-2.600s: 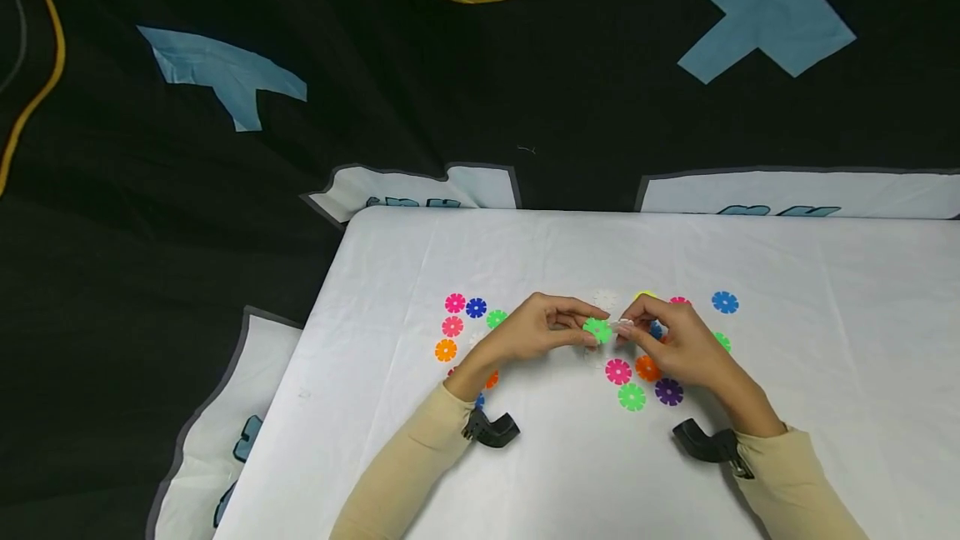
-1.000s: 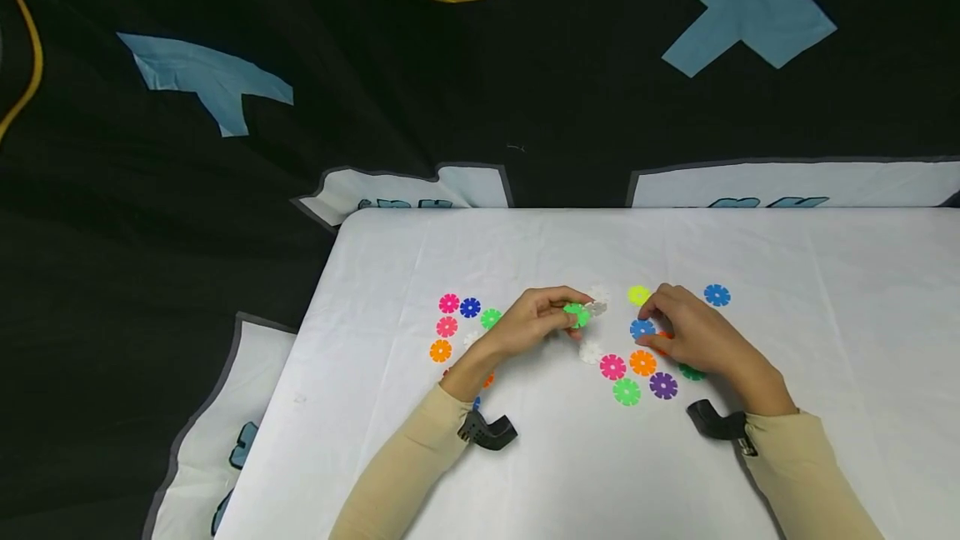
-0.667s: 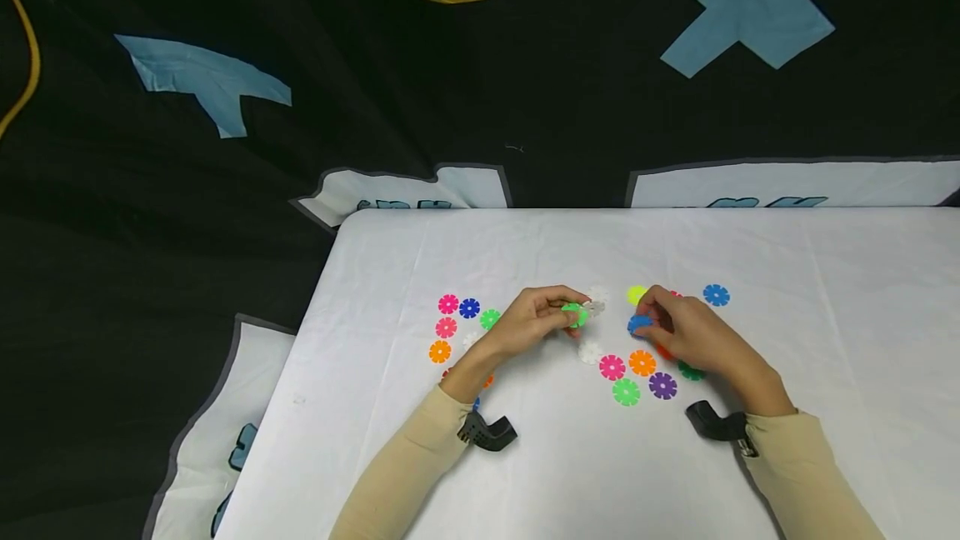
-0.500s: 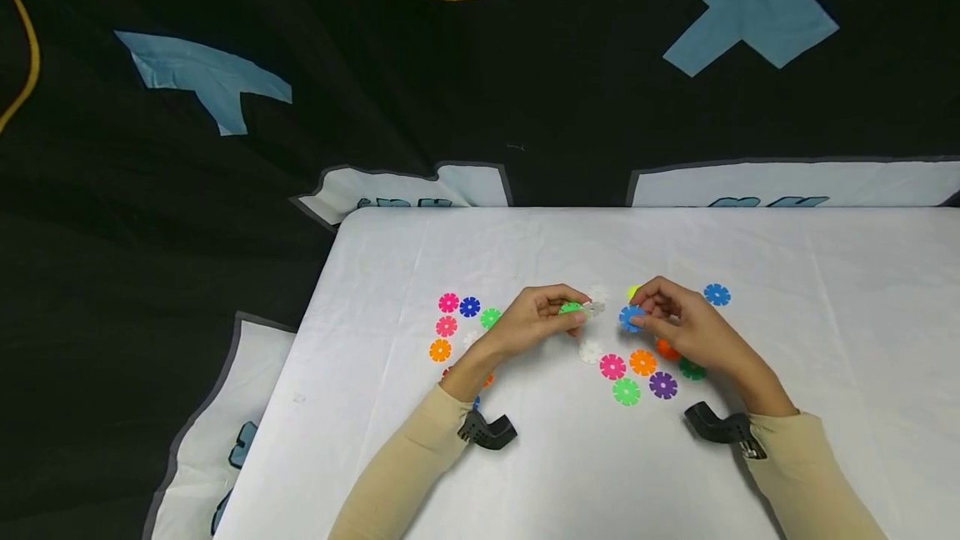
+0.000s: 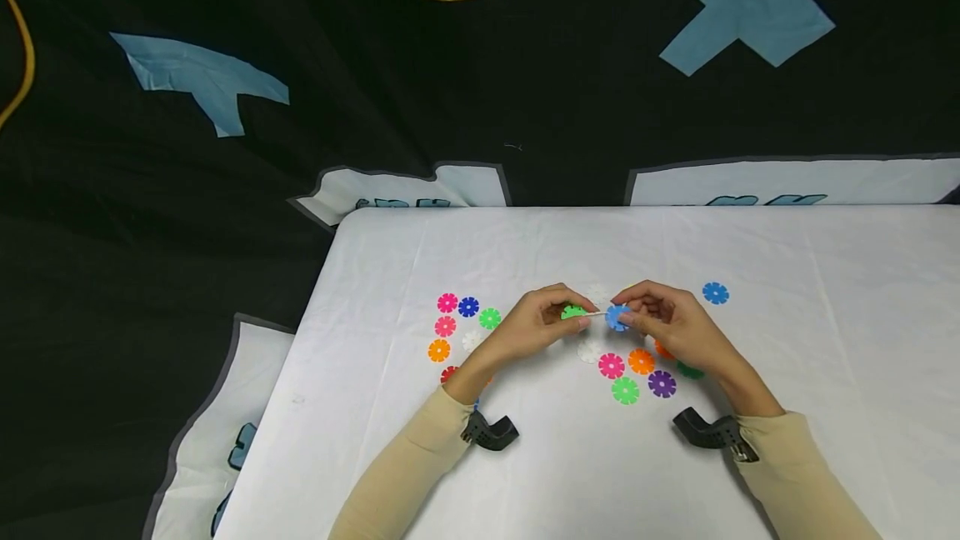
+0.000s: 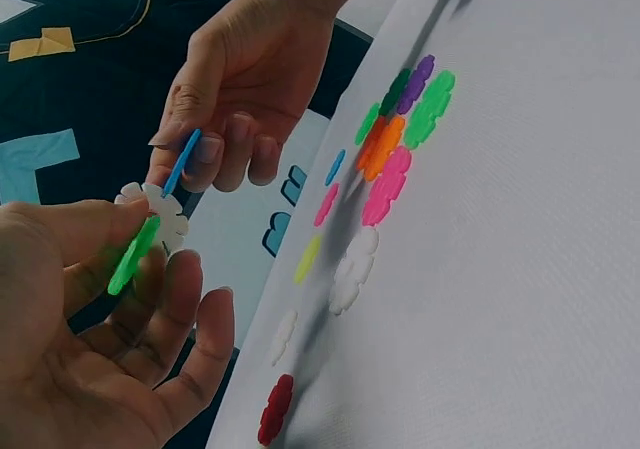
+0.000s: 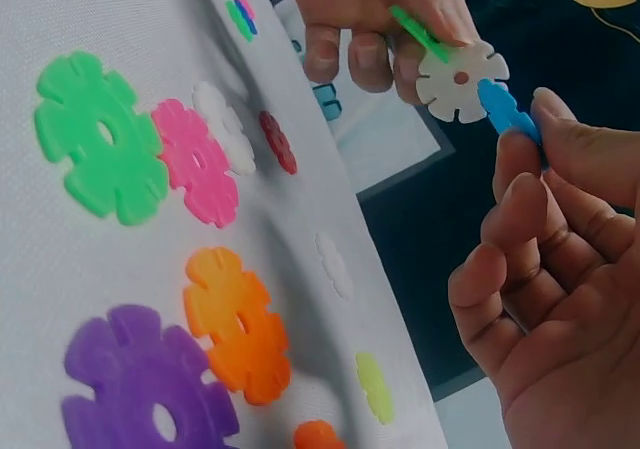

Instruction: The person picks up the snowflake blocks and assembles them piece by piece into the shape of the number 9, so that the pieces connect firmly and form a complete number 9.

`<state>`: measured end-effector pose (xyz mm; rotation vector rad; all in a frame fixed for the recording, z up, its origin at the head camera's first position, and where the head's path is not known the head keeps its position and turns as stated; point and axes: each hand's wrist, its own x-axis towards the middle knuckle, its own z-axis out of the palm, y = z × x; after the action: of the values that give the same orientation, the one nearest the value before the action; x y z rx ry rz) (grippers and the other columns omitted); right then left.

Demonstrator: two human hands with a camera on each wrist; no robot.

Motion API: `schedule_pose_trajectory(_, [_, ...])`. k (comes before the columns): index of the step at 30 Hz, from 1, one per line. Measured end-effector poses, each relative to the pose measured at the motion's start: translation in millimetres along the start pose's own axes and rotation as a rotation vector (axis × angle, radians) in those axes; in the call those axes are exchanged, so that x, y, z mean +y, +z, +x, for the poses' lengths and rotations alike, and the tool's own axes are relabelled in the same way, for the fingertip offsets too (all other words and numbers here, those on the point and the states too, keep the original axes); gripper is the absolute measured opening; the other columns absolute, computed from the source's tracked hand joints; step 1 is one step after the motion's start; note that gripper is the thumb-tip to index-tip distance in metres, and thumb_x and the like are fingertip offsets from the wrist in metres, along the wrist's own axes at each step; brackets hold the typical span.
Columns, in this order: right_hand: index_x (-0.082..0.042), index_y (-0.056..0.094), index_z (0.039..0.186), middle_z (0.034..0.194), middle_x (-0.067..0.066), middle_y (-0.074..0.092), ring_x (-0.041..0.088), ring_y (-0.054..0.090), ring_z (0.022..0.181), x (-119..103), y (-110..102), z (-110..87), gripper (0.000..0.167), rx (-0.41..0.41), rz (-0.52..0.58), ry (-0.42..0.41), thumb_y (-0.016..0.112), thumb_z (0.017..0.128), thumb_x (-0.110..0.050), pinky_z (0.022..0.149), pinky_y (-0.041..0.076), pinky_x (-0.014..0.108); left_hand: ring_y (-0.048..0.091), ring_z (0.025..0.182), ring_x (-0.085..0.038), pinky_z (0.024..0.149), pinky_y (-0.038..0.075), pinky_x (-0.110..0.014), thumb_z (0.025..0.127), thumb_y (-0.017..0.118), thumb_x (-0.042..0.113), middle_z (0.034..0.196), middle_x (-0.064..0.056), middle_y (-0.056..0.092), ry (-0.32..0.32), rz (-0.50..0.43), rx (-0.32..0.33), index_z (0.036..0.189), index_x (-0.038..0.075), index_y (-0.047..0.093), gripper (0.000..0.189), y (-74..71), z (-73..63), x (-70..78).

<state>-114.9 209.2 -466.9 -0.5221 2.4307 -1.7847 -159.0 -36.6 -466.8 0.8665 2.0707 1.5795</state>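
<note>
I see left hand (image 5: 534,323) pinching green disc (image 6: 134,256) and white disc (image 7: 462,84) together | right hand (image 5: 675,319) pinches blue disc (image 7: 508,112) at the white one's rim; whether slotted, I cannot tell; all three between the hands | purple disc (image 5: 662,384) on right hand's near side, navy disc (image 5: 468,307) left of left hand, on cloth (image 5: 570,473)

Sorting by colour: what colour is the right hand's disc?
The disc is blue, clearest from the right wrist.

green disc (image 7: 418,34) | white disc (image 7: 438,81) | blue disc (image 7: 508,111) | white tablecloth (image 5: 840,315) | beige sleeves (image 5: 408,461) | black backdrop (image 5: 450,90)
</note>
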Motion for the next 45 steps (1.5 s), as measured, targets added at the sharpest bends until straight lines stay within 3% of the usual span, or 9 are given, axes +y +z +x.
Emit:
schedule_pose_trajectory(5, [0.001, 0.064, 0.113, 0.086, 0.005, 0.058, 0.017, 0.054, 0.071, -0.9, 2.0, 0.6, 0.021, -0.009, 0.032, -0.006, 0.065, 0.092, -0.003, 0.061, 0.047, 0.022, 0.045, 0.076, -0.007, 0.067, 0.038, -0.019, 0.094, 0.065, 0.011, 0.097, -0.007, 0.062, 0.048, 0.068, 0.031, 0.109, 0.006, 0.070, 0.016, 0.5, 0.3, 0.5])
schedule_pose_trajectory(10, [0.002, 0.063, 0.115, 0.085, 0.006, 0.058, 0.022, 0.052, 0.066, -2.1, 3.6, 0.5, 0.024, -0.031, 0.055, 0.008, 0.066, 0.092, -0.003, 0.056, 0.045, 0.024, 0.050, 0.077, -0.006, 0.068, 0.045, -0.019, 0.094, 0.066, 0.012, 0.098, -0.006, 0.065, 0.073, 0.110, 0.042, 0.106, 0.006, 0.071, 0.014, 0.3, 0.5, 0.4])
schedule_pose_trajectory(18, [0.001, 0.068, 0.111, 0.089, 0.011, 0.062, 0.025, 0.054, 0.070, -0.1, 5.0, -0.6, 0.020, -0.092, 0.030, -0.023, 0.064, 0.091, 0.002, 0.059, 0.049, 0.023, 0.050, 0.074, -0.004, 0.068, 0.050, -0.032, 0.090, 0.071, 0.014, 0.089, 0.000, 0.068, 0.193, 0.304, 0.029, 0.097, 0.009, 0.073, 0.008, -2.5, 1.0, -1.8])
schedule_pose_trajectory(27, [0.004, 0.063, 0.109, 0.083, 0.015, 0.062, 0.028, 0.062, 0.065, -3.0, 8.0, 1.3, 0.017, -0.116, 0.062, 0.010, 0.062, 0.093, 0.000, 0.057, 0.052, 0.026, 0.051, 0.073, -0.004, 0.067, 0.049, -0.026, 0.089, 0.072, 0.012, 0.088, -0.001, 0.069, 0.229, 0.330, -0.004, 0.091, 0.008, 0.073, 0.004, -1.9, 1.7, 0.3])
schedule_pose_trajectory(32, [0.003, 0.065, 0.104, 0.084, 0.017, 0.067, 0.028, 0.066, 0.066, -4.1, 10.7, 1.7, 0.012, -0.083, 0.073, 0.026, 0.063, 0.093, 0.000, 0.057, 0.054, 0.027, 0.050, 0.072, -0.006, 0.065, 0.049, -0.030, 0.090, 0.070, 0.013, 0.087, -0.002, 0.067, 0.251, 0.366, 0.038, 0.089, 0.008, 0.072, 0.006, 1.6, 0.1, 4.4])
schedule_pose_trajectory(38, [0.003, 0.067, 0.101, 0.091, 0.017, 0.070, 0.027, 0.068, 0.066, -5.0, 14.7, 3.4, 0.011, -0.029, 0.056, 0.003, 0.063, 0.091, 0.003, 0.048, 0.043, 0.021, 0.050, 0.071, -0.007, 0.064, 0.051, -0.035, 0.091, 0.070, 0.013, 0.085, -0.002, 0.065, 0.263, 0.378, 0.099, 0.088, 0.008, 0.072, 0.006, 5.3, -0.9, 6.4])
schedule_pose_trajectory(43, [0.002, 0.067, 0.105, 0.089, 0.015, 0.070, 0.024, 0.067, 0.068, -4.7, 16.6, 3.8, 0.014, -0.001, 0.068, 0.014, 0.063, 0.092, 0.001, 0.047, 0.042, 0.020, 0.049, 0.072, -0.007, 0.065, 0.050, -0.034, 0.091, 0.069, 0.012, 0.086, -0.003, 0.064, 0.262, 0.371, 0.092, 0.090, 0.008, 0.068, 0.005, 4.4, 0.5, 5.1])
schedule_pose_trajectory(45, [0.003, 0.066, 0.109, 0.088, 0.013, 0.069, 0.024, 0.066, 0.070, -4.4, 15.7, 3.4, 0.017, 0.008, 0.057, 0.006, 0.063, 0.093, 0.000, 0.052, 0.047, 0.021, 0.051, 0.075, -0.007, 0.067, 0.049, -0.031, 0.092, 0.068, 0.013, 0.089, -0.002, 0.065, 0.250, 0.365, 0.074, 0.091, 0.008, 0.067, 0.005, 3.1, 1.4, 4.9])
